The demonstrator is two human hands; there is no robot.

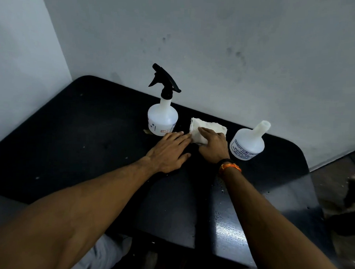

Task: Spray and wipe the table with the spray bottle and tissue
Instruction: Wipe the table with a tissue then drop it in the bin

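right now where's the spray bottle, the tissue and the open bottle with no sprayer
spray bottle (162, 119): head view, white body
tissue (205, 128): head view, folded top
open bottle (247, 144): head view, labelled body

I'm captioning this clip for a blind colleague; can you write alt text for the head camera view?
Two bare hands meet on a folded white tissue on a black table: the right hand lies flat on it, the left hand touches its edge. A spray bottle stands behind the left hand, a capless white bottle to the right.

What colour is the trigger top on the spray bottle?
Black, on a white spray bottle; the trigger top shows clearly in the head view.
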